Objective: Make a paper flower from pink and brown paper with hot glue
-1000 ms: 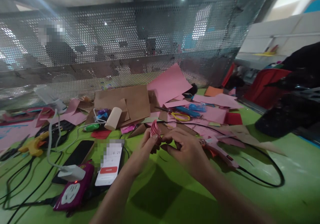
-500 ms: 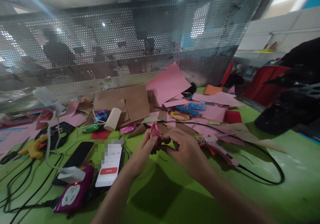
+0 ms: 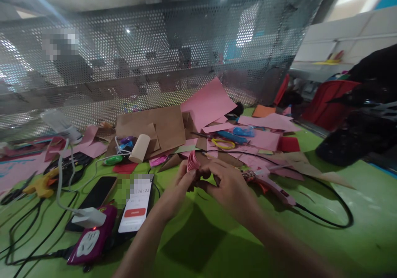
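Between the fingers of my left hand [image 3: 182, 183] is a small piece of pink paper [image 3: 192, 162] with layered, curved folds, its upper end sticking up past the thumb. Close against it, my right hand [image 3: 221, 180] has its fingers bent and the thumb and fingertips drawn together at the paper's lower side. Those fingertips overlap the left hand, so exactly what they pinch is hidden. A pink glue gun [image 3: 276, 189] with a black cord lies on the green table [image 3: 325, 195] just right of my right hand.
A phone with a lit screen [image 3: 135, 212], a dark phone [image 3: 97, 195] and a purple power strip [image 3: 101, 236] with cables lie at left. Behind my hands are brown cardboard [image 3: 167, 123], pink sheets [image 3: 207, 102], yellow-handled scissors [image 3: 223, 144] and a perforated metal screen [image 3: 149, 75].
Both hands stay nearly in place, with only a slight shift of the right fingers at the pink paper. The lit phone's time display has advanced by one.
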